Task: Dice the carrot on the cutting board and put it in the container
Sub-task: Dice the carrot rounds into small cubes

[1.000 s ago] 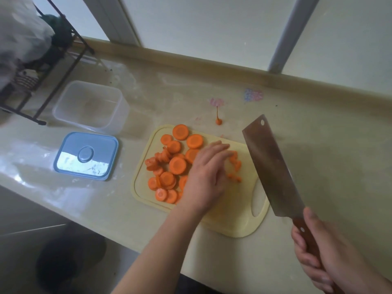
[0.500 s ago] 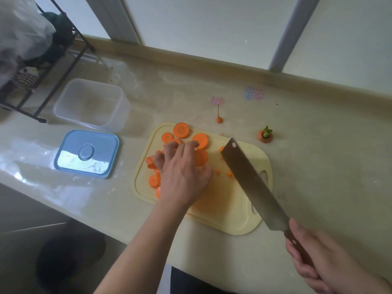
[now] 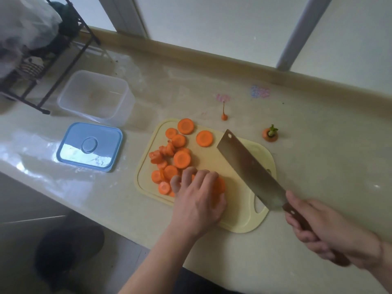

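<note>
On the pale yellow plastic cutting board (image 3: 237,217), the left hand (image 3: 199,200) curls over a few orange carrot rounds (image 3: 181,159) at the board's near edge, while the right hand (image 3: 331,232) clamps the handle of the steel cleaver (image 3: 248,168) over the board's right half. Best to stack the rounds flat and tuck the fingertips back. The rounds are thick, not diced. The clear plastic container (image 3: 95,96) sits empty left of the board.

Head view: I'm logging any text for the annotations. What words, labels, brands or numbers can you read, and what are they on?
No readable text anywhere.
Pink mark and blue mark on the counter: smudged, not legible.
Cleaver, blue lid, clear container, cutting board: no label visible.
</note>
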`<state>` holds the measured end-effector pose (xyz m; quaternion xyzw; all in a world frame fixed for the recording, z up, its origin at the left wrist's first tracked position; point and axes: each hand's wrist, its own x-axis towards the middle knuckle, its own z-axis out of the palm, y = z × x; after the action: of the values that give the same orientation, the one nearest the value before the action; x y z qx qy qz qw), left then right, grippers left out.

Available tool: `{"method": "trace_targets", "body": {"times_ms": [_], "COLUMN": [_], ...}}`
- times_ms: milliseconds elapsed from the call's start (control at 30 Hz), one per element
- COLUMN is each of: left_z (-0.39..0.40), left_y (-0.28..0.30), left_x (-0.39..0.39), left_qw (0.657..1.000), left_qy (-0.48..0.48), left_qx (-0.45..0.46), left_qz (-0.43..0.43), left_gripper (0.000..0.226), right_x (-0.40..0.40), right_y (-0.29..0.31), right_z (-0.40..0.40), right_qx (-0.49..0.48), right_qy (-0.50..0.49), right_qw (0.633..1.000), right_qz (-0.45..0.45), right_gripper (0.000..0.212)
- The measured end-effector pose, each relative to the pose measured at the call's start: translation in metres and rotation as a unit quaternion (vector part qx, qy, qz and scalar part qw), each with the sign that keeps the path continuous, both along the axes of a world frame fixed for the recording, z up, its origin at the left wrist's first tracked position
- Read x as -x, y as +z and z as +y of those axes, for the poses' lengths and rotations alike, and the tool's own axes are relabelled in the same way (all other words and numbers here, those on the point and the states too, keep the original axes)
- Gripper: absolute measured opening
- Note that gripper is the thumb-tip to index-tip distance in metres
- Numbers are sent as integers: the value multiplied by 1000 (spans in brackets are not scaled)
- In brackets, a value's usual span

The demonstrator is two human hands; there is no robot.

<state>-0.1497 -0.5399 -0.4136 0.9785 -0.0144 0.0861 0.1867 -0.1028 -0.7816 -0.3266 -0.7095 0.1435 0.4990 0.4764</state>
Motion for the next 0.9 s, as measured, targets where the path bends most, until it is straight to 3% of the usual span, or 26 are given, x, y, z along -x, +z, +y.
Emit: {"method": "trace_targets", "body": {"times_ms": [167,267,400,533,667,900], "left_z": [-10,-11,-9,-9,-7,-6], "left_y": [-4,-8,-16,-20,-23,-24], "left_x": [-2,3,12,15,15,15], "left_qw": [999,998,992,990,985,983], "left_qy": [-23,-40,-85,-89,-140,-142], "left_qx": [-13,9,61,73,67,85], "left_qz": [-18,-50,-72,-78,-76,-73], "left_gripper": [33,29,17,17,17,18], "right_x": [7,29,58,63,65,70], "right_y": [7,7,-7,-15,-11,-7], "right_z": [11,14,14,9,7,8], "right_qx": [34,88,136,131,124,135], "right_qy": [23,81,122,101,93,119], "right_qw": [999,988,964,967,967,964], "right_qz": [-23,-102,-194,-197,-200,-196], "right_gripper": [60,60,91,102,97,96]}}
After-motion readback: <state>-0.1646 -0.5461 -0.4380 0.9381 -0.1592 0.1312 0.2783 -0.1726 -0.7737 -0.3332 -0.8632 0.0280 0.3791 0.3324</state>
